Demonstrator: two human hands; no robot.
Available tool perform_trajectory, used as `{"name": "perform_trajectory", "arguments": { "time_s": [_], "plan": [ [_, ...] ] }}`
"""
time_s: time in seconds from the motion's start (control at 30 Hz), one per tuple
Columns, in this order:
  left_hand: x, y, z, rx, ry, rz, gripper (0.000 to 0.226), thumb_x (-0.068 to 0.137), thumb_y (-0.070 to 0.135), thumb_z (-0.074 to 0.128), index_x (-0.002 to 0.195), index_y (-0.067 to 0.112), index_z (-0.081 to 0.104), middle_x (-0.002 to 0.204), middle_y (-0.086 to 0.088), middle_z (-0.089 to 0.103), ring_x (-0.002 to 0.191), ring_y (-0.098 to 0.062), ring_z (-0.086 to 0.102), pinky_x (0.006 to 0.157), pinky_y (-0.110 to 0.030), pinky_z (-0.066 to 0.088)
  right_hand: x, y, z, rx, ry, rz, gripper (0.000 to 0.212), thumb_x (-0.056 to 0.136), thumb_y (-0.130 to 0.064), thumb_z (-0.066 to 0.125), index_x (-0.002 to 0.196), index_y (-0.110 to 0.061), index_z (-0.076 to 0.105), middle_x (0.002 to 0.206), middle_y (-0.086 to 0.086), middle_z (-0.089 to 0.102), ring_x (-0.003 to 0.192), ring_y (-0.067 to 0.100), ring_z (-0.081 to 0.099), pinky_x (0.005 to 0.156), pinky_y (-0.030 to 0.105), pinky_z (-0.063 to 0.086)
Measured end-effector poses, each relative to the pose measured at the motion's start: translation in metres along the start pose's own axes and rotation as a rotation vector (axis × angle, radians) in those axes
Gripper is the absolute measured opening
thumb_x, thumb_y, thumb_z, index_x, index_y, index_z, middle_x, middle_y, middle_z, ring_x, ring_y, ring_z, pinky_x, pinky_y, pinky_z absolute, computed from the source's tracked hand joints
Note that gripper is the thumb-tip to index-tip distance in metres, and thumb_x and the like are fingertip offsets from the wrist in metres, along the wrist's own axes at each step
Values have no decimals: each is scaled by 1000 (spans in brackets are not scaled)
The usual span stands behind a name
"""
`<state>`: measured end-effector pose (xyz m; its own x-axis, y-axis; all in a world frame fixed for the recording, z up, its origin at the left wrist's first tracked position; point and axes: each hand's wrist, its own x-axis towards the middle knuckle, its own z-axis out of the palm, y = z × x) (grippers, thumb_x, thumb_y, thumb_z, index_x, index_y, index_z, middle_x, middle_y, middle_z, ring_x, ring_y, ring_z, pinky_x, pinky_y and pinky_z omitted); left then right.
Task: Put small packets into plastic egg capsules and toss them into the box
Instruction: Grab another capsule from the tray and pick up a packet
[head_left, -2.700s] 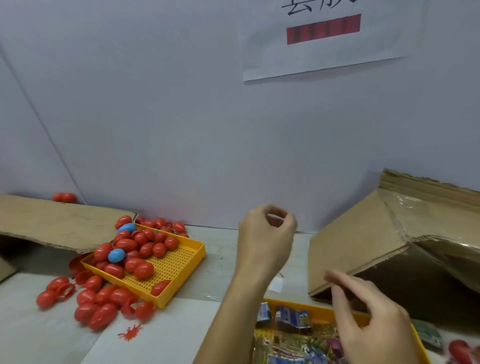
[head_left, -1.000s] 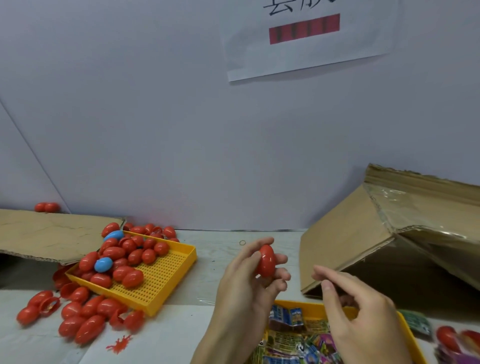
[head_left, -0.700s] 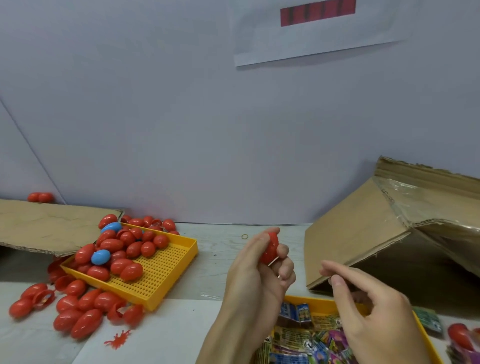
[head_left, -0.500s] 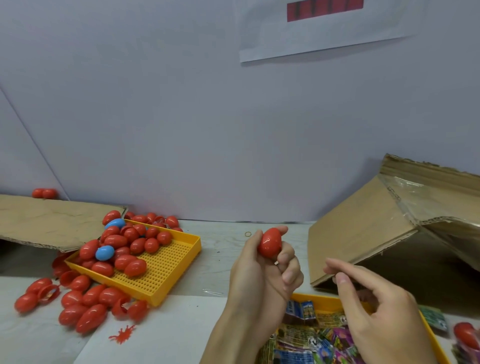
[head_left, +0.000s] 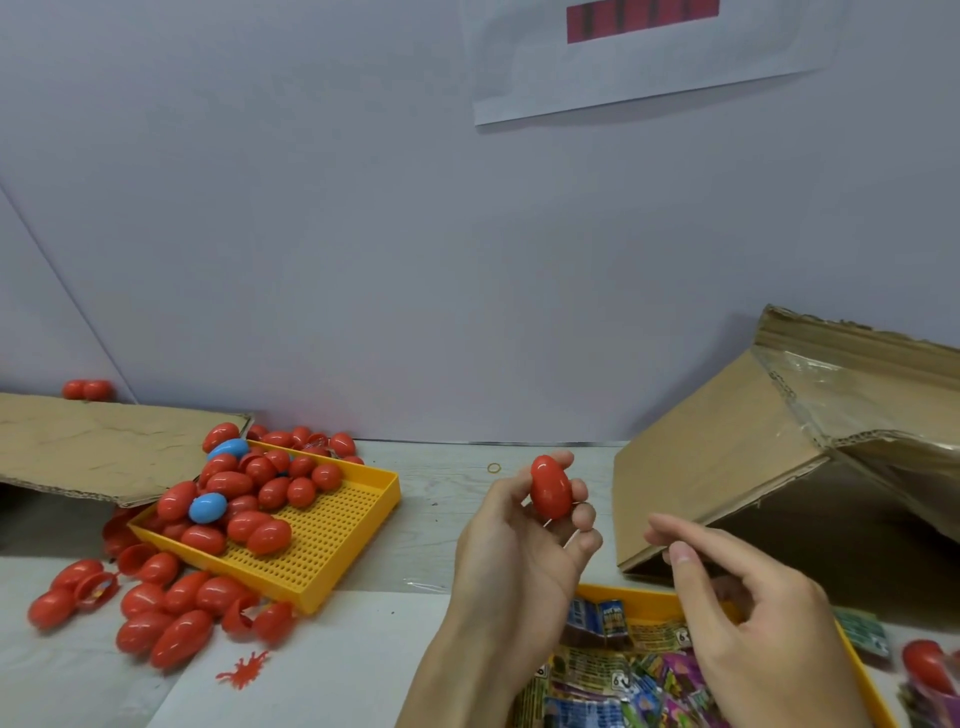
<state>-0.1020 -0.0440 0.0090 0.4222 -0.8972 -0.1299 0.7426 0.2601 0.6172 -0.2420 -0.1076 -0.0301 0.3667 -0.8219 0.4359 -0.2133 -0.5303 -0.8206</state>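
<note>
My left hand (head_left: 514, 551) holds a closed red egg capsule (head_left: 550, 487) upright between thumb and fingertips, above the table's middle. My right hand (head_left: 748, 618) hovers to its right with fingers loosely curled and nothing in it, over a yellow tray (head_left: 639, 596) of colourful small packets (head_left: 623, 675). A large cardboard box (head_left: 727, 457) lies tipped on its side at the right, its dark opening facing me. At the left, another yellow tray (head_left: 332, 540) carries several red capsules and two blue ones (head_left: 208, 507).
More red capsules (head_left: 171, 608), some open halves among them, lie on the table before the left tray. A flat cardboard flap (head_left: 93, 441) juts out at far left. A red splat toy (head_left: 243, 670) and a rubber band (head_left: 494, 467) lie on the table.
My left hand, empty 2.7 s ago, now has a red capsule and has turned it upright at the fingertips. My right hand has stayed over the packet tray.
</note>
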Motion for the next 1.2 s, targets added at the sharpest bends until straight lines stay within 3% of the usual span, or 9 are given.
{"name": "perform_trajectory", "arguments": {
  "time_s": [0.2, 0.33, 0.5, 0.6, 0.73, 0.97, 1.07, 1.2],
  "plan": [
    [2, -1, 2, 36, 32, 17, 27, 82, 21, 61, 98, 8, 44, 73, -10, 52, 54, -16, 42, 45, -24, 39, 0, 1, 0, -4, 4, 3, 29, 88, -9, 61, 103, -31, 72, 88, -22, 70, 91, -10, 57, 64, 6, 45],
    [2, -1, 2, -7, 74, 44, 36, 80, 22, 60, 103, -6, 61, 78, -14, 57, 57, -18, 52, 46, -24, 45, 1, 1, 0, -1, 6, 9, 28, 88, -11, 61, 103, -31, 72, 88, -21, 70, 90, -8, 57, 64, 9, 47],
    [4, -2, -1, 8, 124, 78, 28, 102, 17, 43, 111, -2, 62, 75, -16, 63, 57, -18, 54, 46, -21, 46, 0, 0, 1, 0, 5, 7, 29, 88, -10, 61, 102, -32, 72, 87, -22, 70, 89, -8, 58, 63, 8, 46],
    [3, -1, 0, -2, 108, 50, 28, 94, 16, 53, 110, -4, 63, 80, -19, 61, 58, -19, 54, 48, -22, 48, 0, -1, 0, -5, 0, 3, 29, 88, -10, 61, 103, -32, 71, 88, -22, 70, 90, -8, 58, 63, 8, 47],
    [1, -1, 0, 19, 70, 50, 43, 77, 16, 65, 114, -6, 62, 84, -19, 61, 62, -20, 58, 55, -23, 55, 0, -3, 0, -17, -4, -7, 28, 88, -12, 61, 104, -32, 71, 89, -22, 69, 91, -10, 56, 65, 7, 46],
    [2, -1, -2, 29, 107, 77, 32, 86, 11, 61, 114, -2, 65, 88, -20, 65, 67, -23, 63, 59, -27, 57, 0, -5, 0, -55, 22, -62, 28, 87, -10, 62, 106, -28, 72, 91, -21, 69, 91, -6, 58, 67, 11, 48],
    [3, -1, -3, 46, 118, 78, 23, 97, 9, 52, 111, 7, 70, 88, -20, 69, 67, -22, 63, 58, -26, 55, 0, -7, -1, -107, 50, -113, 27, 85, -6, 62, 102, -24, 73, 87, -18, 68, 87, 0, 59, 63, 11, 48],
    [3, 1, -3, 11, 142, 56, 22, 96, 8, 52, 110, 5, 69, 87, -18, 65, 66, -21, 60, 56, -25, 53, 0, -10, -6, -308, -11, -175, 27, 78, 1, 65, 84, -25, 72, 72, -18, 60, 76, 5, 58, 59, 8, 43]
  ]
}}
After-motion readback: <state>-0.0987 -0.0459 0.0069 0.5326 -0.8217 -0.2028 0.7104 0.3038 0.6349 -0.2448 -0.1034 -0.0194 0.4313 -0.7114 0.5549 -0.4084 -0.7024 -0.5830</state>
